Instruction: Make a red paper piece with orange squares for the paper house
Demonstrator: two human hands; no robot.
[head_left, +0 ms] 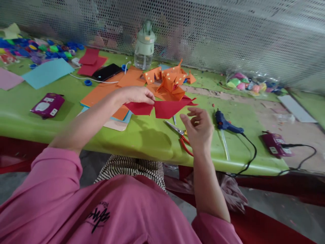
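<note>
My left hand (141, 94) reaches in from the left, thumb and fingers pinched on the top edge of a red folded paper (167, 109). The paper hangs a little above the table, with a notch in its lower edge and a pointed end to the right. My right hand (199, 127) is raised to the right of the paper, apart from it. Its fingers are loosely curled, the thumb stands off them, and nothing shows between them. Scissors with orange-red handles (186, 145) lie just left of my right wrist. Orange folded paper pieces with pale squares (175, 78) stand behind the red paper.
A blue glue gun (227, 124) with a black cord lies right, near a purple socket box (277, 144). Another purple box (48, 105) sits left. Behind are a phone (107, 72), a water bottle (144, 49), orange sheets (98, 96) and bagged colourful pieces (251, 83).
</note>
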